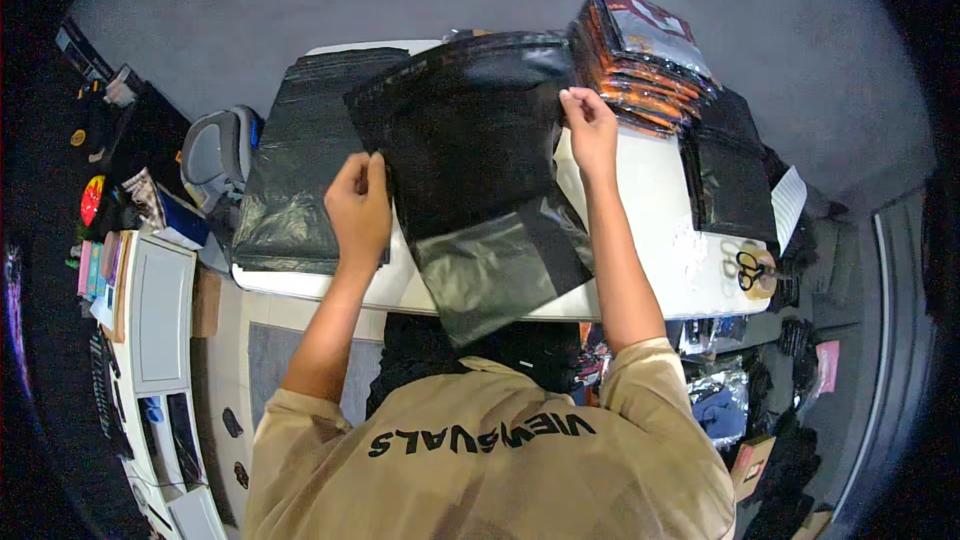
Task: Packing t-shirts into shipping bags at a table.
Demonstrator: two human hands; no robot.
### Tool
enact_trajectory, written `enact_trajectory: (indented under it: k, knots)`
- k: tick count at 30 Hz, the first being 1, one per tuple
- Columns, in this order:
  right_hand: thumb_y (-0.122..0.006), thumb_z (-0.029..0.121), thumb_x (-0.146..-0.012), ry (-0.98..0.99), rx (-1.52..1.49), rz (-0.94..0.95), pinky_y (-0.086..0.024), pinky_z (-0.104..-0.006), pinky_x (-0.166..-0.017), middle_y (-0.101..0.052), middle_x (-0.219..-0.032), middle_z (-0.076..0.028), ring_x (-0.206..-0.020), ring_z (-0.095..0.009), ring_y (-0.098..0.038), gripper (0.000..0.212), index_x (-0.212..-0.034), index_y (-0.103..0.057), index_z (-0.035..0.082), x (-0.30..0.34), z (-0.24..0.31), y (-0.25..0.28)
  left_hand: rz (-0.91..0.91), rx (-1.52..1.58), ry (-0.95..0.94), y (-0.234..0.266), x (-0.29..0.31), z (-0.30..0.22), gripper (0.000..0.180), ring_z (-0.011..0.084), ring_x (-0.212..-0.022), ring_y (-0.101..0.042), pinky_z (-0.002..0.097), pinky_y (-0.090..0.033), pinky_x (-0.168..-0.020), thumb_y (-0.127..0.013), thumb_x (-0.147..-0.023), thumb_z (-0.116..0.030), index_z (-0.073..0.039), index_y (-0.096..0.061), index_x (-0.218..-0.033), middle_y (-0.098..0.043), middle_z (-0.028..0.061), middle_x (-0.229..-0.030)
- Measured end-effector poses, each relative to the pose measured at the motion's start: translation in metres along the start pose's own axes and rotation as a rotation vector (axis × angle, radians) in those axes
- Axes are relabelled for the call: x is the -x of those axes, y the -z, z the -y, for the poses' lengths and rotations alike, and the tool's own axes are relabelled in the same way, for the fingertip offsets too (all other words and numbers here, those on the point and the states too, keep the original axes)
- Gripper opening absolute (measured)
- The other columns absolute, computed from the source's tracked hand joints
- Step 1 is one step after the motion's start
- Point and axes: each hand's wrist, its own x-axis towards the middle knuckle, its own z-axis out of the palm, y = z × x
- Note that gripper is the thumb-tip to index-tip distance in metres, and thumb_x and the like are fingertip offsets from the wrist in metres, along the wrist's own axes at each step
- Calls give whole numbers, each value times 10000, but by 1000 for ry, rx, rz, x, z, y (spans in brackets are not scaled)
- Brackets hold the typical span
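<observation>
A black plastic mailing bag (475,150) hangs spread out over the white table, held by its two sides. A see-through greyish panel (485,275) covers its near part and reaches past the table's near edge. My left hand (360,205) is closed in a pinch on the bag's left edge. My right hand (590,130) pinches the right edge, thumb against fingers, near the far right corner. Left of the bag lies a wide pile of black plastic bags (290,170). Just beyond my right hand stands a stack of clear-wrapped folded packets (645,60), some orange inside.
On the table's (645,200) right side lie more black bags (735,180), black-handled scissors (747,270) and a tape roll (764,282). A grey chair (215,150) and a white cabinet (163,320) stand at left. Wrapped packages (720,405) lie below the table's near right edge.
</observation>
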Motion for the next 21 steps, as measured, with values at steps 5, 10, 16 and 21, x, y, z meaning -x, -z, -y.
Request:
enact_trajectory:
  k: [5,10,16,21]
  knots:
    - [-788,162,-1021,7,-29,-127,-359,-226,-645,-542,-813,83,-733,-28,-424,165,-1021,-749,2,28,-5,31,-69,158,-89,-31,-20,21,236,39,-736,-449,253,-366,-635,-665,-1106,-208,15,-703,-1035,-532,-67,-807]
    - [-773,117,-1028,24,-62,-144,-329,-204,-639,-510,-814,108,-732,-15,-399,102,-1003,-737,25,32,30,42,-51,168,-87,-36,-29,7,234,23,-769,-454,223,-369,-660,-662,-1112,-224,-5,-709,-1044,-559,-69,-856]
    - [-766,209,-1048,17,-57,-142,-348,-209,-653,-529,-811,103,-737,-20,-434,185,-1041,-745,25,38,28,49,-17,312,-95,-32,-29,12,216,16,-727,-424,231,-342,-627,-678,-1105,-212,-1,-713,-1069,-517,-95,-823]
    - [-764,244,-1049,-243,-178,-36,-414,-233,-664,-577,-856,82,-762,-36,-491,266,-1192,-759,19,52,-7,46,33,387,6,-47,-22,34,221,17,-780,-539,211,-423,-693,-742,-1063,-167,41,-732,-1136,-650,-57,-892]
